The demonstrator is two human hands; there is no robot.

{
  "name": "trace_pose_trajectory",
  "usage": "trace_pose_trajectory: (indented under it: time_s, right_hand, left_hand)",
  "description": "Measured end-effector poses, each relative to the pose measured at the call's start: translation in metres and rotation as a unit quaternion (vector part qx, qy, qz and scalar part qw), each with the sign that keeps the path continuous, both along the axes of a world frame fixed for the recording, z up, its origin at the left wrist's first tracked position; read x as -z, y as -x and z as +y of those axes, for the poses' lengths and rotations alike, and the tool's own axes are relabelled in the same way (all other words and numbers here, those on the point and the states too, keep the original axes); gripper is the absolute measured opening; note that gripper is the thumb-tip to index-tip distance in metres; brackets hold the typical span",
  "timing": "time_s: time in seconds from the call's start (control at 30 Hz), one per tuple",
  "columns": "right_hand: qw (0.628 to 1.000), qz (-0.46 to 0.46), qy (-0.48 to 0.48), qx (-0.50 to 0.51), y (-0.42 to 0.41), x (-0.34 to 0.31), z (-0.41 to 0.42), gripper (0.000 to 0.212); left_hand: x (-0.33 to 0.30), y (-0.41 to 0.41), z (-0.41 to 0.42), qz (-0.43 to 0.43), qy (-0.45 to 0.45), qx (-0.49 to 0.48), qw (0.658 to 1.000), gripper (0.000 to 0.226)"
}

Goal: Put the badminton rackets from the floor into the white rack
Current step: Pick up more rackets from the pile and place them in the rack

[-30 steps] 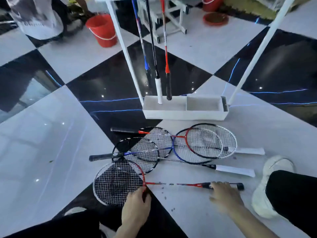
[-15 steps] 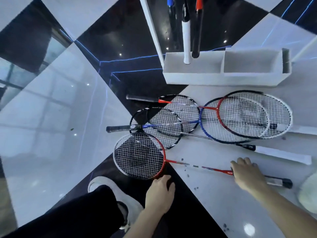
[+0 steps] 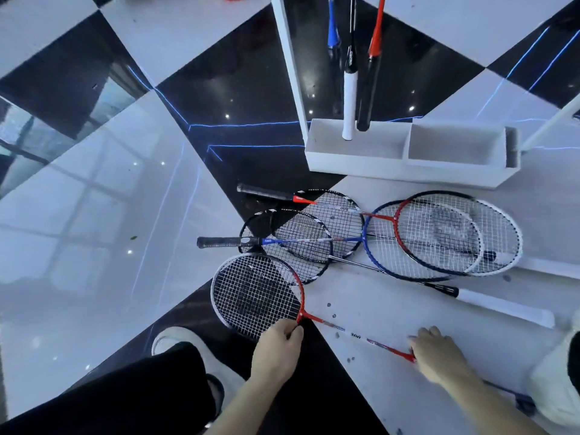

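Both hands grip the red racket [image 3: 260,296], nearest of the floor pile in front of the rack [image 3: 405,158]: the left hand [image 3: 277,350] is pinched on the frame at the throat, the right hand [image 3: 437,353] closed over the handle's top end. Three rackets already stand in the rack's left compartment.

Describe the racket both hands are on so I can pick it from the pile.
Start at the white rack, then drop to the floor pile's near edge. The racket with the red-and-white frame lies closest to the person, alone in being gripped: left hand at its throat, right hand on its handle.
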State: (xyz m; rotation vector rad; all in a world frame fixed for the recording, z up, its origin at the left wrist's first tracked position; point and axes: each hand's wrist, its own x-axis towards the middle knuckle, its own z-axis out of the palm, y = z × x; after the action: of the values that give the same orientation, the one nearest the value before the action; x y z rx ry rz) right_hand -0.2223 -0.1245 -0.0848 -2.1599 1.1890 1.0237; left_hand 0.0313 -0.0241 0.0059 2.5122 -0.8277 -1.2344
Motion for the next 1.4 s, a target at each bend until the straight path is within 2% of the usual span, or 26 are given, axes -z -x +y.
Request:
trace_pose_trajectory:
  time_s: [0.07,0.13,0.2,0.27,0.33,0.47,0.6,0.73,0.8,0.87,1.0,1.03,1.23,1.33,1.4]
  right_hand:
    - [0.998,-0.004,-0.057,0.022,-0.001,-0.001,0.007,0.021]
    - [0.991,-0.036,-0.094,0.087,-0.007,-0.009,0.007,0.012]
    - [0.987,-0.081,-0.054,0.127,-0.015,-0.026,-0.003,0.014]
    - [0.987,-0.122,0.053,0.091,-0.023,-0.052,-0.015,0.021]
    - [0.977,-0.15,0.142,0.048,-0.03,-0.077,-0.026,0.026]
    - [0.966,-0.156,0.205,0.019,-0.033,-0.127,-0.047,0.031]
    - [0.957,-0.152,0.247,0.003,-0.019,-0.18,-0.063,0.039]
    - [0.954,-0.147,0.26,0.018,-0.002,-0.227,-0.069,0.035]
    - [0.954,-0.147,0.258,0.032,0.005,-0.253,-0.065,0.037]
    - [0.947,-0.153,0.278,0.039,0.012,-0.284,-0.061,0.04]
    - [0.921,-0.173,0.346,0.036,0.023,-0.348,-0.059,0.041]
    - [0.915,-0.179,0.36,0.039,0.024,-0.357,-0.059,0.042]
    - [0.848,-0.232,0.469,0.083,0.035,-0.431,-0.051,0.048]
    - [0.802,-0.26,0.523,0.128,0.031,-0.46,-0.06,0.047]
    - [0.788,-0.25,0.533,0.182,0.025,-0.477,-0.074,0.045]
  left_hand:
    - [0.001,-0.003,0.005,0.011,-0.001,-0.024,1.0,0.015]
    - [0.0,-0.005,0.01,0.024,0.003,-0.059,0.998,0.019]
    - [0.002,-0.007,0.012,0.058,0.004,-0.122,0.991,0.02]
    - [0.001,-0.011,0.007,0.103,0.005,-0.208,0.973,0.019]
    - [0.0,-0.018,0.0,0.153,0.019,-0.313,0.937,0.019]
    - [-0.012,-0.033,-0.016,0.241,0.053,-0.482,0.84,0.051]
    - [-0.034,-0.034,-0.022,0.308,0.076,-0.537,0.781,0.064]
    - [-0.073,-0.03,-0.022,0.41,0.134,-0.595,0.678,0.071]
    - [-0.097,-0.034,-0.023,0.451,0.184,-0.595,0.639,0.07]
    - [-0.128,-0.041,-0.026,0.47,0.251,-0.582,0.615,0.066]
    - [-0.206,-0.047,-0.035,0.508,0.328,-0.53,0.595,0.03]
    - [-0.221,-0.046,-0.035,0.522,0.344,-0.513,0.588,0.028]
    - [-0.306,-0.042,-0.026,0.55,0.426,-0.413,0.588,0.026]
    - [-0.347,-0.043,-0.027,0.542,0.464,-0.38,0.588,0.021]
    - [-0.375,-0.04,-0.031,0.531,0.508,-0.343,0.585,0.022]
